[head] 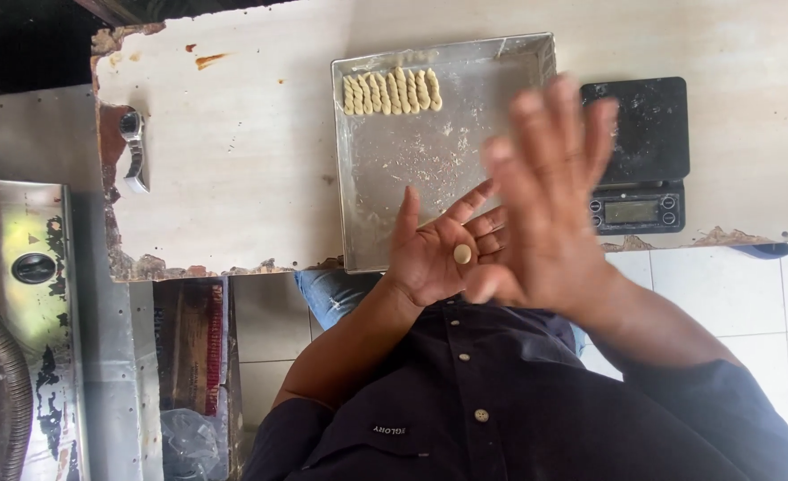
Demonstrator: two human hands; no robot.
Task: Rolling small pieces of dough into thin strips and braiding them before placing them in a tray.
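Note:
My left hand (429, 258) lies palm up in front of my chest, and a small round piece of pale dough (462, 254) rests on its palm. Blurred by motion, my right hand (545, 205) is spread with its fingers apart and covers the left hand's fingertips, its thumb close to the dough. Just beyond the hands a square metal tray (429, 169) sits on the table. It holds a row of several twisted dough sticks (392, 92) in its far left corner.
A black digital kitchen scale (639, 151) stands right of the tray. A wristwatch (134, 151) lies on the worn pale table (233, 134) at the left. A metal appliance (20, 294) with a hose stands at the far left. White floor tiles (750, 294) show below.

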